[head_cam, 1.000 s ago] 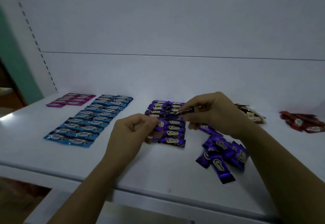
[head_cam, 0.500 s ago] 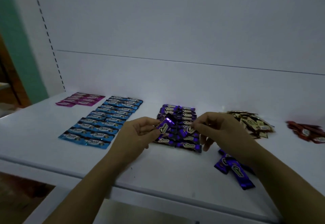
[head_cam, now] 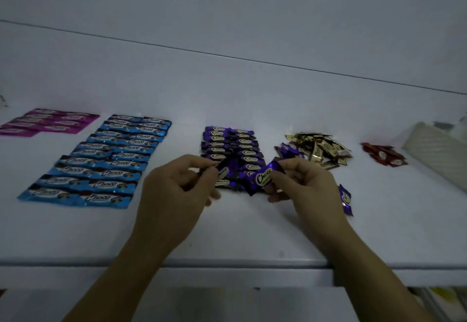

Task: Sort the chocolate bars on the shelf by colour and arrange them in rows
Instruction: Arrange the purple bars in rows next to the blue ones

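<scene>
Right hand [head_cam: 305, 185] now has a purple bar [head_cam: 264, 178] up, logo to camera – a moment ago the left was showing one!
Nearest, the white shelf [head_cam: 240, 240] shows its front edge across the lower frame, both forearms reaching over it. Centre frame, the left hand [head_cam: 177, 190] pinches the end of a second purple bar [head_cam: 223, 173] at the near end of the purple rows [head_cam: 231, 147]; the right's fingers curl round its tilted bar just right of them. One loose purple bar [head_cam: 345, 199] lies beside the right wrist. Left of centre, blue rows [head_cam: 101, 160]; right, a gold heap [head_cam: 321, 151], then a red heap [head_cam: 384, 155]. Farthest, upper left, pink rows [head_cam: 48, 122]; far right, a white basket [head_cam: 434, 150].
</scene>
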The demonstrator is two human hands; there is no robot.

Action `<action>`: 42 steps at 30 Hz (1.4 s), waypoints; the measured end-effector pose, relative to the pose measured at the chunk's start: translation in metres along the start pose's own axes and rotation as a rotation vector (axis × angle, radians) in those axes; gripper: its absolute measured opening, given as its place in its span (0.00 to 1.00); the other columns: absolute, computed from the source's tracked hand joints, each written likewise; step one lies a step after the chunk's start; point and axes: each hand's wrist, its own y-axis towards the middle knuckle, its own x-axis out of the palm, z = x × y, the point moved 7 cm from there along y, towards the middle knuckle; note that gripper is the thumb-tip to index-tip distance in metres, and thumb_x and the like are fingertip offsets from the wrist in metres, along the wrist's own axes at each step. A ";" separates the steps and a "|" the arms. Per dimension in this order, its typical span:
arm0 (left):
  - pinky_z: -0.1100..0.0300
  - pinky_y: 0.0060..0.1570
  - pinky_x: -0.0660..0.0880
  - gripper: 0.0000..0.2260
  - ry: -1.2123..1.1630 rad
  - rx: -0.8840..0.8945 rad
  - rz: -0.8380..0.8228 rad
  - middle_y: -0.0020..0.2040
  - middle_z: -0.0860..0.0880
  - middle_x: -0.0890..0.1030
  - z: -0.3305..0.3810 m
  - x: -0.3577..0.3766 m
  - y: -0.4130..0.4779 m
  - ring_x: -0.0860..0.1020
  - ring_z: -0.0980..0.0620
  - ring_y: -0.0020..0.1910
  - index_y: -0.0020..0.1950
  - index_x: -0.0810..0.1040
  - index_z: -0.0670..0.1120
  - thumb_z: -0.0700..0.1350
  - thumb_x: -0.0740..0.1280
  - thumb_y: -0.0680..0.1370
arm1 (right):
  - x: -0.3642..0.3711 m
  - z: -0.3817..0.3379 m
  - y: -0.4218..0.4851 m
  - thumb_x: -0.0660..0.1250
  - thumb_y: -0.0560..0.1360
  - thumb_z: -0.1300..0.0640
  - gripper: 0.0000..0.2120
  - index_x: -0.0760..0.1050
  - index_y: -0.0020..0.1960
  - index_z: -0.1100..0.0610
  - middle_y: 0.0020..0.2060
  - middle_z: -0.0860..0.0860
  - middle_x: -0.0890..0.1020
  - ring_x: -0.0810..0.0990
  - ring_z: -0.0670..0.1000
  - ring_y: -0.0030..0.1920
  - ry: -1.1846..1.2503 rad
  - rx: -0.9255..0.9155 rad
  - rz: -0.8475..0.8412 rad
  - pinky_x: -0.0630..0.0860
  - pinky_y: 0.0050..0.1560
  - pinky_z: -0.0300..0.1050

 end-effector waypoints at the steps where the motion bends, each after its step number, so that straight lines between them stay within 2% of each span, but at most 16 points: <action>1: 0.70 0.29 0.73 0.04 -0.037 -0.022 -0.027 0.31 0.54 0.83 -0.002 0.002 0.000 0.81 0.58 0.29 0.43 0.81 0.52 0.48 0.68 0.76 | 0.000 0.001 -0.003 0.67 0.75 0.68 0.05 0.79 0.48 0.61 0.36 0.56 0.84 0.84 0.55 0.36 0.020 0.007 0.010 0.82 0.37 0.48; 3: 0.69 0.31 0.75 0.05 -0.076 -0.061 -0.072 0.34 0.56 0.84 -0.005 0.005 0.000 0.82 0.59 0.34 0.42 0.81 0.51 0.50 0.69 0.75 | 0.001 0.003 -0.009 0.67 0.75 0.68 0.04 0.77 0.49 0.64 0.37 0.57 0.84 0.85 0.55 0.37 0.032 0.039 0.027 0.82 0.38 0.48; 5: 0.67 0.34 0.77 0.01 -0.076 -0.072 -0.157 0.35 0.57 0.84 -0.004 0.010 -0.002 0.82 0.60 0.37 0.43 0.80 0.52 0.45 0.70 0.74 | 0.000 0.004 -0.014 0.66 0.75 0.68 0.03 0.76 0.49 0.65 0.38 0.59 0.84 0.85 0.55 0.37 0.045 0.070 0.069 0.82 0.38 0.46; 9: 0.60 0.40 0.79 0.09 -0.087 -0.055 -0.306 0.36 0.52 0.84 0.000 0.016 -0.009 0.82 0.55 0.39 0.47 0.80 0.53 0.38 0.69 0.75 | -0.002 0.004 -0.020 0.65 0.76 0.68 0.02 0.75 0.48 0.65 0.37 0.59 0.83 0.84 0.54 0.34 0.014 0.103 0.106 0.81 0.34 0.44; 13: 0.62 0.36 0.79 0.19 -0.168 -0.084 -0.355 0.43 0.53 0.84 -0.001 0.020 -0.009 0.82 0.54 0.38 0.59 0.73 0.61 0.37 0.64 0.78 | -0.004 0.004 -0.020 0.67 0.75 0.68 0.02 0.75 0.45 0.63 0.34 0.58 0.82 0.82 0.50 0.32 -0.101 0.087 0.074 0.76 0.32 0.44; 15: 0.60 0.34 0.80 0.18 -0.206 -0.177 -0.339 0.48 0.51 0.83 -0.007 0.022 -0.007 0.83 0.51 0.37 0.60 0.69 0.61 0.39 0.63 0.79 | -0.006 0.002 -0.020 0.68 0.74 0.66 0.04 0.76 0.48 0.59 0.34 0.58 0.82 0.80 0.47 0.30 -0.203 0.064 0.068 0.72 0.32 0.45; 17: 0.62 0.31 0.78 0.13 -0.186 -0.239 -0.323 0.50 0.50 0.82 -0.014 0.022 -0.007 0.83 0.50 0.36 0.59 0.69 0.56 0.40 0.63 0.79 | -0.007 0.003 -0.017 0.70 0.74 0.63 0.09 0.78 0.51 0.51 0.33 0.56 0.81 0.78 0.48 0.29 -0.353 0.029 0.057 0.72 0.32 0.44; 20: 0.68 0.34 0.75 0.08 -0.058 -0.217 -0.357 0.44 0.57 0.84 -0.018 0.025 -0.007 0.81 0.61 0.39 0.53 0.73 0.56 0.41 0.63 0.80 | 0.001 0.006 -0.014 0.70 0.74 0.59 0.11 0.80 0.49 0.43 0.32 0.53 0.79 0.76 0.49 0.32 -0.574 -0.017 -0.009 0.73 0.32 0.39; 23: 0.65 0.41 0.78 0.09 0.064 -0.184 -0.340 0.43 0.61 0.82 -0.021 0.023 -0.004 0.79 0.66 0.43 0.48 0.73 0.59 0.44 0.65 0.79 | 0.004 0.004 -0.014 0.71 0.73 0.58 0.07 0.79 0.42 0.45 0.31 0.49 0.79 0.75 0.46 0.33 -0.655 -0.067 -0.007 0.70 0.31 0.33; 27: 0.73 0.34 0.73 0.08 0.151 -0.136 -0.234 0.39 0.56 0.82 -0.018 0.014 0.003 0.79 0.65 0.41 0.43 0.75 0.54 0.42 0.71 0.74 | 0.004 0.007 -0.013 0.72 0.73 0.53 0.05 0.77 0.41 0.46 0.33 0.49 0.79 0.75 0.47 0.36 -0.670 -0.063 -0.016 0.72 0.34 0.37; 30: 0.60 0.38 0.80 0.08 0.109 -0.212 -0.242 0.43 0.51 0.82 -0.018 0.019 0.004 0.82 0.55 0.43 0.43 0.74 0.50 0.40 0.71 0.74 | 0.009 0.006 -0.008 0.70 0.74 0.48 0.03 0.78 0.45 0.46 0.33 0.46 0.79 0.76 0.46 0.34 -0.792 -0.080 -0.083 0.78 0.38 0.46; 33: 0.54 0.36 0.81 0.12 0.154 -0.195 -0.229 0.44 0.48 0.81 -0.016 0.022 0.002 0.82 0.54 0.39 0.49 0.72 0.52 0.38 0.70 0.74 | 0.013 0.004 -0.008 0.66 0.75 0.44 0.06 0.78 0.49 0.44 0.35 0.43 0.77 0.75 0.43 0.37 -0.941 -0.111 -0.199 0.76 0.41 0.45; 35: 0.59 0.33 0.81 0.15 0.184 -0.159 -0.204 0.42 0.50 0.80 -0.015 0.019 0.000 0.83 0.55 0.37 0.52 0.73 0.57 0.37 0.69 0.75 | 0.013 0.002 -0.012 0.65 0.75 0.43 0.07 0.78 0.49 0.44 0.37 0.42 0.75 0.73 0.42 0.38 -0.999 -0.181 -0.197 0.73 0.39 0.41; 37: 0.62 0.32 0.80 0.12 0.257 -0.122 -0.142 0.41 0.54 0.80 -0.015 0.012 0.000 0.82 0.58 0.35 0.48 0.75 0.57 0.40 0.71 0.75 | 0.014 -0.003 -0.018 0.68 0.74 0.46 0.06 0.80 0.49 0.44 0.38 0.42 0.74 0.72 0.43 0.38 -1.015 -0.337 -0.129 0.72 0.37 0.41; 40: 0.65 0.32 0.76 0.08 0.470 -0.032 -0.052 0.36 0.56 0.79 -0.013 0.007 -0.003 0.79 0.59 0.36 0.43 0.75 0.54 0.48 0.74 0.71 | 0.022 -0.007 -0.024 0.74 0.69 0.52 0.08 0.83 0.48 0.48 0.40 0.47 0.79 0.76 0.48 0.39 -1.060 -0.566 -0.135 0.76 0.35 0.45; 42: 0.67 0.34 0.70 0.08 0.632 0.077 -0.002 0.39 0.58 0.76 -0.007 0.007 -0.006 0.75 0.57 0.37 0.44 0.75 0.53 0.51 0.73 0.71 | 0.027 -0.006 -0.022 0.75 0.69 0.54 0.10 0.84 0.50 0.47 0.41 0.46 0.81 0.78 0.49 0.40 -1.073 -0.642 -0.183 0.76 0.35 0.45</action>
